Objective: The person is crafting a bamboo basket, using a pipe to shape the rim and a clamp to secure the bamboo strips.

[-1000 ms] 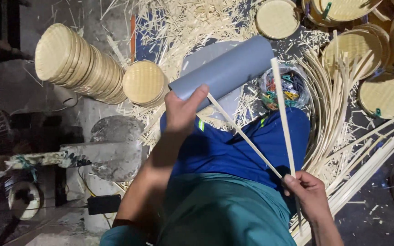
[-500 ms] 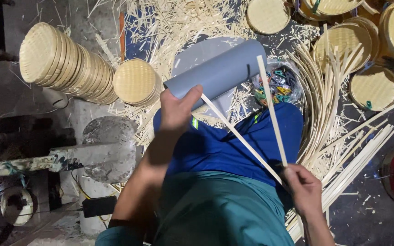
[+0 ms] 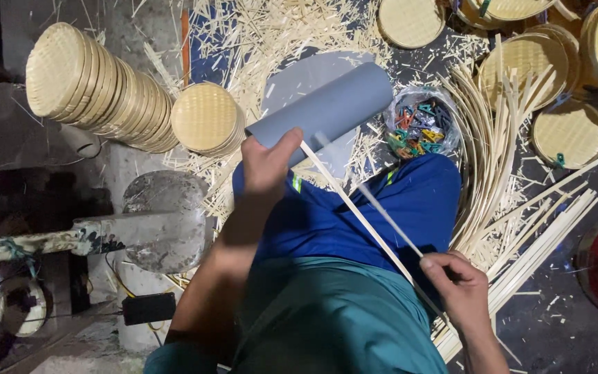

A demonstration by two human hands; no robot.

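Two bare hands work over a lap in blue cloth, with a grey pipe (image 3: 327,107) lying across the knee as the landmark. Left of the pipe leans a long stack of round woven bamboo lids (image 3: 98,90), the largest thing here; more such lids (image 3: 569,131) lie to its right, some cut off by the frame's top and right edges. Pale bamboo shavings (image 3: 271,34) cover the floor behind the pipe, and a sheaf of split bamboo strips (image 3: 520,235) fans out to its right. Just right of the pipe's far end sits a clear plastic bag of coloured clips (image 3: 420,125); no label can be made out. The left hand (image 3: 268,163) presses on the pipe's near end, its grip closed over a thin bamboo strip (image 3: 368,221) there. The right hand (image 3: 458,291), below the pipe, pinches the strip's other end. A second strip beside it is blurred.
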